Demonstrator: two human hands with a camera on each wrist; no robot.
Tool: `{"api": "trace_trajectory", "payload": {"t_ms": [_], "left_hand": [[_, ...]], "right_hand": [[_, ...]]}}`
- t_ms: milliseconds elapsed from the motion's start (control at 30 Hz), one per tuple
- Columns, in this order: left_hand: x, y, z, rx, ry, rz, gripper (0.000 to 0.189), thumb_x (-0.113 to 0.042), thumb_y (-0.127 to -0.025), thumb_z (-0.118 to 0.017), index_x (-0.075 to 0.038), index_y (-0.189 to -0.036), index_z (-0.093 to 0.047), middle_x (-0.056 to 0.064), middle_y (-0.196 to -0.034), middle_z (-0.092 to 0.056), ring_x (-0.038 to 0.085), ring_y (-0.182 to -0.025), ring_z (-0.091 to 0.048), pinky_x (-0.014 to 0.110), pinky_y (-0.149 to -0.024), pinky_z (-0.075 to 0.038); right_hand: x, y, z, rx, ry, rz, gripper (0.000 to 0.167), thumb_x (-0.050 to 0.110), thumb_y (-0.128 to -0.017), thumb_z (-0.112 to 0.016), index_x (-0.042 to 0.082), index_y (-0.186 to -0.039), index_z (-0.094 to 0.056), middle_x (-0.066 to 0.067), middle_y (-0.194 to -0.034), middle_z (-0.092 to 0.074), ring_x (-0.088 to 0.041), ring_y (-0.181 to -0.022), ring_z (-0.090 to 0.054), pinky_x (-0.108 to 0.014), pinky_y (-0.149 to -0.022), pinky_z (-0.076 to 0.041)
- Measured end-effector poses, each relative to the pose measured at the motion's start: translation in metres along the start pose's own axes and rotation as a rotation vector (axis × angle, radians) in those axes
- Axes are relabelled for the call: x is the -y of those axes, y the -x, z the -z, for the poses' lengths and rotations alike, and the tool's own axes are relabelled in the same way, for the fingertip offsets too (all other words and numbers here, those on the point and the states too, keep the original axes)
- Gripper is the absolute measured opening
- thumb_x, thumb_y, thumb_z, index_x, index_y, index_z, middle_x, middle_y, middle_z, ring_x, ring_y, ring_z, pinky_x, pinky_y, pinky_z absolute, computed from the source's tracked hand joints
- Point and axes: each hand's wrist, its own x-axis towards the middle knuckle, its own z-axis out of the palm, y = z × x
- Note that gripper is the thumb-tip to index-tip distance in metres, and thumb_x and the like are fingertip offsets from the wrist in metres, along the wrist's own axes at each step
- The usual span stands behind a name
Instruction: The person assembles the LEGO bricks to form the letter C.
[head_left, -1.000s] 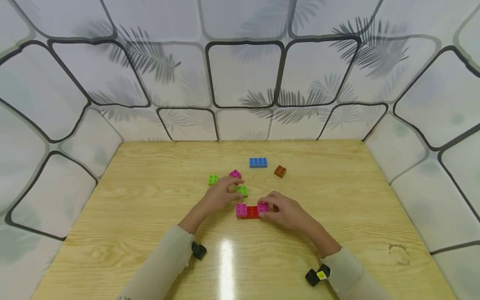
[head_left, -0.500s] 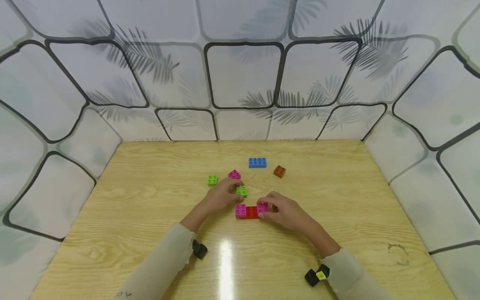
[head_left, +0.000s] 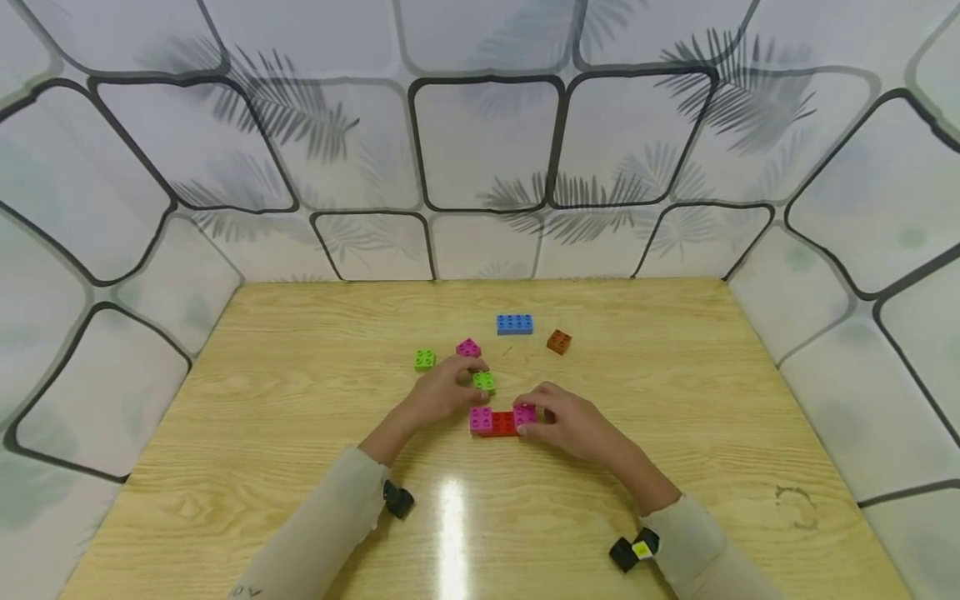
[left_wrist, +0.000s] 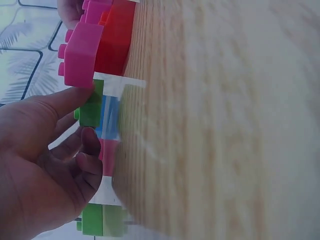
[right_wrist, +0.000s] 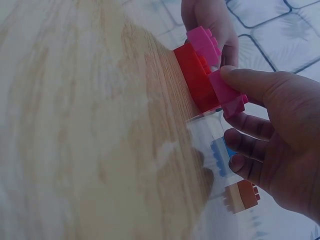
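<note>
Two sleeved forearms (head_left: 322,517): slanted over the wooden table (head_left: 300,375) from near left and near right, with a black wrist unit (head_left: 397,500) worn at each cuff.
Left hand (head_left: 441,390): pointed toward the far right; a green brick (head_left: 484,382) is pinched, with the thumb set on its near side and the index finger on its far side; the remaining fingers are bent.
Right hand (head_left: 573,425): pointed toward the far left; the right pink brick (head_left: 522,414) is pinched between thumb and index finger, while the other fingers are loosely bent.
Red brick (head_left: 502,424): laid lengthwise between left and right, topped at its right end by the right pink brick and at its left end by the left pink brick (head_left: 481,421).
Pinched green brick: located just beyond the left pink brick.
Far bricks: a second green brick (head_left: 424,360) is seen at left, then magenta (head_left: 468,347), blue (head_left: 514,325) and brown (head_left: 558,342) toward the right.
</note>
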Motion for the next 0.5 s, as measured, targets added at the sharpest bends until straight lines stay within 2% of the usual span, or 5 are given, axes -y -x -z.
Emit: {"api": "trace_trajectory", "payload": {"t_ms": [200, 367, 500], "left_hand": [[-0.004, 0.005, 0.004, 0.000, -0.004, -0.002, 0.043, -0.037, -0.090, -0.076, -0.025, -0.130, -0.064, -0.001, -0.139, -0.060, 0.028, -0.130, -0.054, 0.055, -0.106, -0.043], [-0.005, 0.012, 0.009, -0.016, 0.008, -0.009, 0.043, -0.039, -0.090, -0.076, -0.027, -0.130, -0.065, -0.005, -0.134, -0.062, 0.021, -0.105, -0.060, 0.043, -0.088, -0.051], [-0.007, 0.020, 0.013, -0.028, 0.031, -0.024, 0.043, -0.038, -0.091, -0.075, -0.026, -0.131, -0.065, -0.005, -0.129, -0.063, 0.017, -0.093, -0.057, 0.036, -0.075, -0.049]], "right_hand": [[0.001, -0.001, 0.002, 0.009, -0.001, -0.016, 0.038, 0.046, -0.095, -0.067, 0.027, -0.128, -0.066, 0.011, -0.108, -0.057, -0.012, -0.086, -0.052, -0.028, -0.072, -0.046], [0.002, -0.001, 0.002, 0.012, 0.001, -0.016, 0.039, 0.045, -0.095, -0.067, 0.025, -0.129, -0.066, 0.010, -0.110, -0.058, -0.012, -0.087, -0.052, -0.028, -0.073, -0.046], [0.003, -0.001, 0.001, 0.014, -0.007, -0.021, 0.040, 0.046, -0.095, -0.067, 0.024, -0.129, -0.067, 0.010, -0.109, -0.058, -0.012, -0.087, -0.052, -0.028, -0.073, -0.046]]}}
